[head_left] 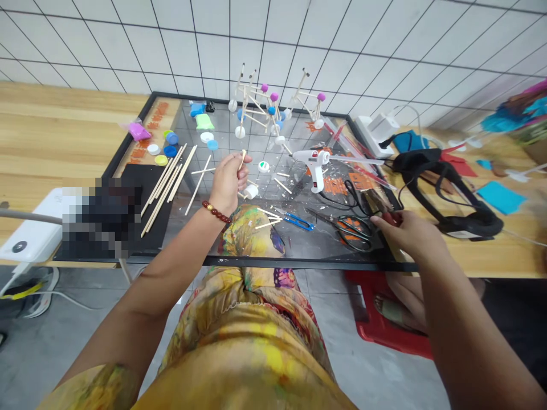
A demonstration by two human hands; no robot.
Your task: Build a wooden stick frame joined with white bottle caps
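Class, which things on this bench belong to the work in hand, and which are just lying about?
Work in hand: left hand pinching a short stick; right hand at a red-handled tool.
Lying about: glue gun, scissors, bottle caps, stick models.

Pixelated patch [101, 219], red-handled tool [391, 217] partly hidden

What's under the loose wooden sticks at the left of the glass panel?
The wooden sticks lie on a black sheet resting on the glass panel. The sticks cover parts of the sheet, and whatever lies beneath the sheet cannot be seen.

Unreadable orange characters [149, 128] on mat [256, 261]
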